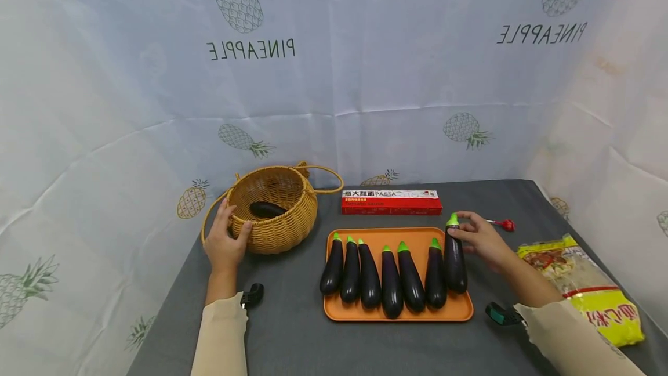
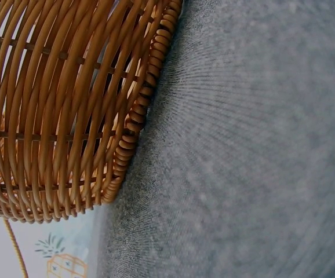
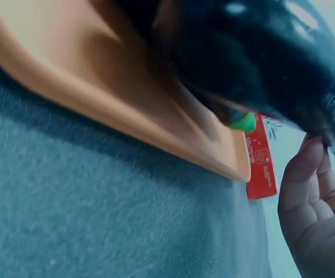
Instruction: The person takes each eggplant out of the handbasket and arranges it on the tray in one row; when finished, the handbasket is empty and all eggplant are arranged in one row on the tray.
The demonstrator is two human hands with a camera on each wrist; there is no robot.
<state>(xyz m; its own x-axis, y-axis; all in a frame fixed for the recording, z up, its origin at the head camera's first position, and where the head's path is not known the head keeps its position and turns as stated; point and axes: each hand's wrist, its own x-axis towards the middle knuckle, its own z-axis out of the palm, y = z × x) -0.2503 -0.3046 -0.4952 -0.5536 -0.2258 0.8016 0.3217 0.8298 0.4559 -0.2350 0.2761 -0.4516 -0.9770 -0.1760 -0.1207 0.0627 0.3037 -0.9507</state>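
Observation:
My left hand (image 1: 226, 239) holds a round wicker basket (image 1: 284, 234) by its near left rim, thumb and fingers spread along it. One dark eggplant (image 1: 267, 209) lies inside the basket. At the right end of an orange tray (image 1: 396, 315), my right hand (image 1: 482, 241) pinches an eggplant (image 1: 456, 263) just below its green stem. That eggplant stands tilted up, stem end highest, and looms large in the right wrist view. Several more eggplants (image 1: 391, 286) lie side by side on the tray, green stems pointing away. Only the basket's woven side (image 2: 63, 110) fills the left wrist view.
A red and white pasta box (image 1: 391, 203) lies behind the tray. To the right are a small red-headed object (image 1: 506, 225) and a yellow-and-clear food bag (image 1: 590, 289). Grey cloth (image 1: 292, 329) covers the table, and pineapple-print curtains (image 1: 376, 74) hang behind it.

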